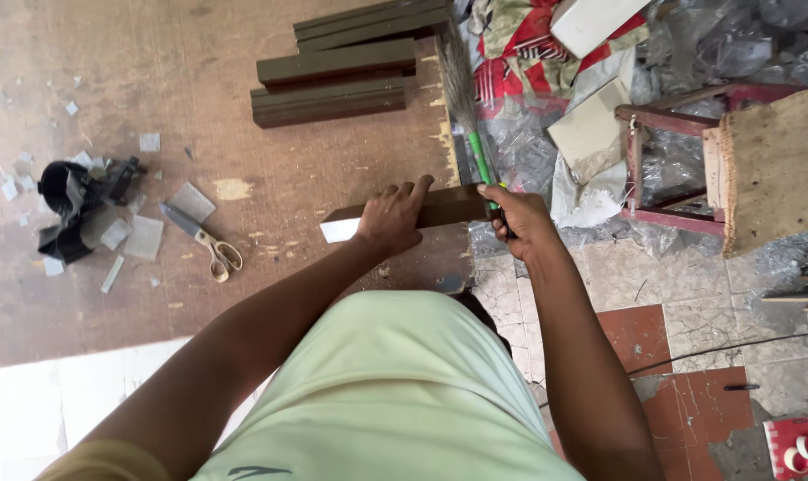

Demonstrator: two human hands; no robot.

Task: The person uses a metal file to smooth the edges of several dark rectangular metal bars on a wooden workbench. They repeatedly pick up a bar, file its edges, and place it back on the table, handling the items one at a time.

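My left hand (pixel 392 217) presses down on a dark brown rectangular bar (pixel 448 207) with a pale cut end, lying at the right edge of a worn wooden board (pixel 243 107). My right hand (pixel 519 223) grips the bar's right end, right beside the green handle of a broom (pixel 480 153) whose bristles point away from me. More dark bars of the same kind (pixel 337 76) lie stacked on the far part of the board.
Scissors (pixel 203 240) and pale offcuts (pixel 141 236) lie on the board's left, beside a black object (pixel 70 200). To the right stand a red-framed wooden stool (pixel 769 169), clear plastic sheeting, pale panels (pixel 591 134) and patterned cloth. A cable crosses the cracked tile floor (pixel 689 356).
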